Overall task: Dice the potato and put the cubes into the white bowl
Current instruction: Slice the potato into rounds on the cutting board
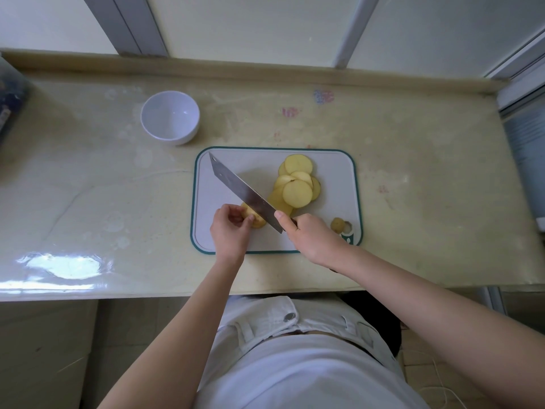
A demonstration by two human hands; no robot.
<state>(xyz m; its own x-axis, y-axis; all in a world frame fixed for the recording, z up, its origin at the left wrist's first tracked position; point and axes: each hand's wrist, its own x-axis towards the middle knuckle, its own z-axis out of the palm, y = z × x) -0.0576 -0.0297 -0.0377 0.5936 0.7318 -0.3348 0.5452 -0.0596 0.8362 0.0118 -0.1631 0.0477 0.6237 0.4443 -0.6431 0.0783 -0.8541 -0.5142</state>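
We see a bright scene in soft, even daylight. It comes from the far side, through the frosted panes (250, 22) behind the counter (413, 172). A hard white glare sits on the counter's glossy near left edge, with fainter sheen around the bowl (170, 117). Shadows are weak: we make out a dim one on the board (336, 202) beside the knife (241, 188). The middle is sharp, and the potato (298, 193) shows crisp edges. The wide lens bows the counter's straight edges. At the far left a dark thing (10, 101) is blurred.
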